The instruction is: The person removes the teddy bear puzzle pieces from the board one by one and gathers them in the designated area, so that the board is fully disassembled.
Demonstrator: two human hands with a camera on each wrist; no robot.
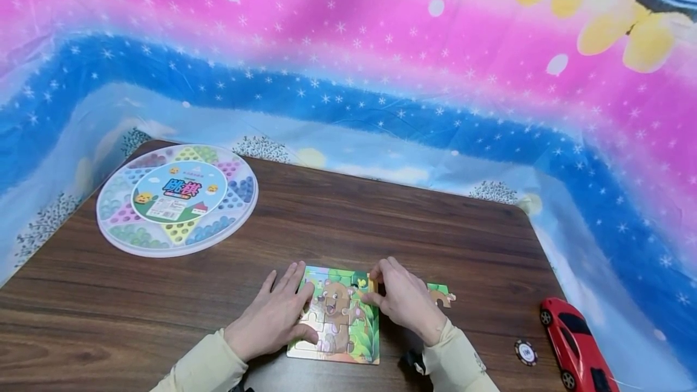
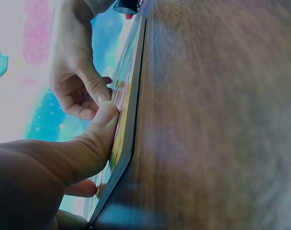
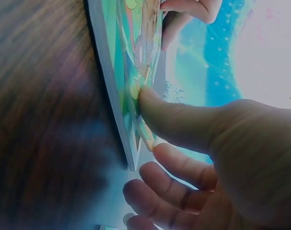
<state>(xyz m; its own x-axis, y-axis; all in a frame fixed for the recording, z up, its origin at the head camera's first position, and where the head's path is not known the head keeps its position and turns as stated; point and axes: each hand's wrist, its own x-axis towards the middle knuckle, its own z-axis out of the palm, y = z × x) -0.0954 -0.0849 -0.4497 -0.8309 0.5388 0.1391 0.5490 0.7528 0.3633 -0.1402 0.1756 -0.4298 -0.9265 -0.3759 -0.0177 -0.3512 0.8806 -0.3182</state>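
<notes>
A jigsaw puzzle (image 1: 337, 319) with a brown bear picture lies in a thin tray on the wooden table. My left hand (image 1: 274, 314) rests on its left side, fingers spread and thumb on the picture. At the upper right corner, my right hand (image 1: 404, 295) holds a puzzle piece (image 3: 146, 134) between thumb and index finger. That piece sits tilted, one edge raised off the tray, as the right wrist view shows. Another puzzle piece (image 1: 441, 295), green and brown, lies on the table just beyond the right hand, partly hidden by it.
A round Chinese checkers set (image 1: 178, 192) stands at the back left of the table (image 1: 348, 216). To the right are a red toy car (image 1: 578, 343) and a poker chip (image 1: 526, 352). A patterned pink and blue cloth (image 1: 348, 77) hangs around the table's edges.
</notes>
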